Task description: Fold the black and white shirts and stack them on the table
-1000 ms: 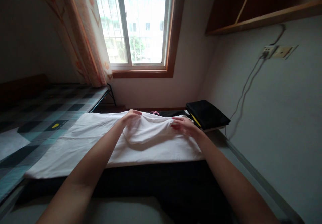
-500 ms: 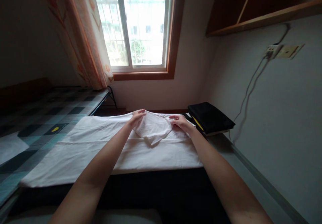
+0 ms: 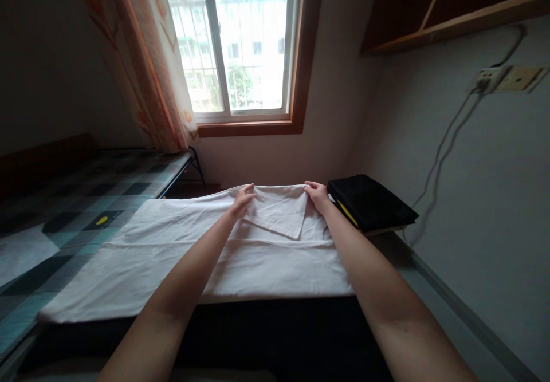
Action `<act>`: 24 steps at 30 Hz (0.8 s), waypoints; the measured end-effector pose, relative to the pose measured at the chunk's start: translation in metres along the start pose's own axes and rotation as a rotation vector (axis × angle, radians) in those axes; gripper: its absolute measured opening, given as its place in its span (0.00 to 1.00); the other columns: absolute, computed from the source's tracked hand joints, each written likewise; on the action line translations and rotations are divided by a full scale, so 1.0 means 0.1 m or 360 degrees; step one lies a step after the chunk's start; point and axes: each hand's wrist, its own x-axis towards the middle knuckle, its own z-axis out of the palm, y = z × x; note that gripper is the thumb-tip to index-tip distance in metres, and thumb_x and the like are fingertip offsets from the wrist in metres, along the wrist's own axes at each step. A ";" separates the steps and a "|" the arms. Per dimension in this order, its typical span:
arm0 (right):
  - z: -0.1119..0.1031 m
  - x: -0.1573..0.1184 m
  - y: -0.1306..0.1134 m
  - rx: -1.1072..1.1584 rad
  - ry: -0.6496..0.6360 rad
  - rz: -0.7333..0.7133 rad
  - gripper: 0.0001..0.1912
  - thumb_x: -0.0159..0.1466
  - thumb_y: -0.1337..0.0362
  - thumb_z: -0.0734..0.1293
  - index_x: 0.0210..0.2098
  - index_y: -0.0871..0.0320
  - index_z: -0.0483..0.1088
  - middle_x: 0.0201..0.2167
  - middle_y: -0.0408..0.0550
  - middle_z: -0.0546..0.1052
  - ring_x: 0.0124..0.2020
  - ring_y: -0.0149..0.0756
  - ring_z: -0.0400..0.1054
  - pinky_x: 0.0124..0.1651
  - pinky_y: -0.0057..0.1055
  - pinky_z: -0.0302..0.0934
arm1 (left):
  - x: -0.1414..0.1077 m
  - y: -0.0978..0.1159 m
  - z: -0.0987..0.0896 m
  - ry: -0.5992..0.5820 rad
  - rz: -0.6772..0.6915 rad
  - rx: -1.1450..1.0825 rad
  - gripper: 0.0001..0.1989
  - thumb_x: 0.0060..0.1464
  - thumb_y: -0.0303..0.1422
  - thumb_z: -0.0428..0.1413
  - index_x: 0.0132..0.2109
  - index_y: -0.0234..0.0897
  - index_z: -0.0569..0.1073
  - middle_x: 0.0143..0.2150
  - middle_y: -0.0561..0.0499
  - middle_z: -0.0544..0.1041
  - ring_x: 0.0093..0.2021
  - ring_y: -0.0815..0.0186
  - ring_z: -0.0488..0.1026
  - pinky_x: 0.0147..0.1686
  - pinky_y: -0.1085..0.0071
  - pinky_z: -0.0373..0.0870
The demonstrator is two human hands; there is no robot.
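Hands: two, both bare, apart from each other, each with thumb and fingers pinching cloth.
Left hand (image 3: 244, 199): closed on the far edge of the white cloth (image 3: 146, 256), at one end of the flap (image 3: 277, 210).
Right hand (image 3: 318, 195): closed on the same edge, at the flap's other end.
White cloth: one, spread flat beneath the forearms and reaching well out to the left of the left hand; its single flap lies between the hands, one corner pointing toward the person.
Black cloth (image 3: 275, 336): under the white cloth's near edge, nearer the person than both hands.
Black folded item (image 3: 369, 201): one, just right of the right hand, with one yellow strip (image 3: 347, 213) along its side.
Checked bedding (image 3: 137, 171): left of the left hand, bearing one yellow mark (image 3: 102, 220) and one white piece (image 3: 26, 251).
Window (image 3: 253, 44): one, beyond the hands; one curtain (image 3: 148, 61) at its left.
Wall cabinet (image 3: 468, 22): one, high to the right of the hands, two compartments in view, seemingly too dark to read their contents.
Wall plates: two side by side below it, a plug in the nearer-left one (image 3: 487, 79).
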 end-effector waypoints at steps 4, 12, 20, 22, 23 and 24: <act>0.01 0.06 0.01 0.0008 0.0027 -0.0110 0.19 0.53 0.67 0.68 0.45 0.62 0.75 0.38 0.52 0.81 0.33 0.37 0.75 0.39 0.34 0.71 | 0.07 -0.04 0.04 0.0158 0.0069 0.0007 0.21 0.51 0.28 0.54 0.52 0.31 0.76 0.54 0.39 0.76 0.53 0.60 0.73 0.54 0.66 0.68; -0.11 0.11 -0.08 -0.0207 -0.0035 -0.0372 0.15 0.53 0.70 0.68 0.40 0.61 0.78 0.40 0.54 0.81 0.41 0.41 0.76 0.49 0.40 0.70 | 0.16 -0.04 0.06 0.0157 0.0068 0.0281 0.24 0.42 0.22 0.59 0.51 0.30 0.76 0.45 0.42 0.79 0.43 0.62 0.76 0.43 0.71 0.72; -0.10 0.17 -0.14 -0.0580 0.0137 -0.0550 0.11 0.57 0.70 0.65 0.36 0.58 0.79 0.38 0.52 0.81 0.44 0.43 0.74 0.54 0.40 0.65 | 0.25 0.11 -0.05 0.0057 0.0093 0.0897 0.14 0.40 0.21 0.60 0.38 0.34 0.78 0.36 0.48 0.78 0.41 0.61 0.74 0.42 0.70 0.68; -0.08 0.19 -0.14 -0.0734 0.0210 -0.0608 0.11 0.58 0.69 0.65 0.36 0.57 0.79 0.37 0.51 0.81 0.43 0.43 0.74 0.52 0.40 0.65 | 0.24 0.15 -0.08 0.0102 0.0145 0.0993 0.09 0.44 0.24 0.60 0.37 0.36 0.78 0.39 0.46 0.77 0.44 0.59 0.73 0.46 0.68 0.66; -0.07 0.20 -0.14 -0.0781 0.0241 -0.0624 0.11 0.58 0.69 0.64 0.37 0.57 0.79 0.37 0.52 0.80 0.42 0.43 0.73 0.51 0.40 0.66 | 0.22 0.17 -0.09 0.0142 0.0180 0.1041 0.07 0.46 0.26 0.60 0.36 0.36 0.77 0.43 0.44 0.76 0.48 0.58 0.71 0.48 0.67 0.65; -0.07 0.21 -0.14 -0.0817 0.0276 -0.0637 0.11 0.58 0.68 0.64 0.37 0.57 0.79 0.37 0.53 0.79 0.41 0.43 0.73 0.50 0.40 0.66 | 0.21 0.19 -0.10 0.0185 0.0232 0.1115 0.05 0.47 0.28 0.61 0.35 0.37 0.77 0.46 0.44 0.75 0.51 0.56 0.70 0.50 0.65 0.63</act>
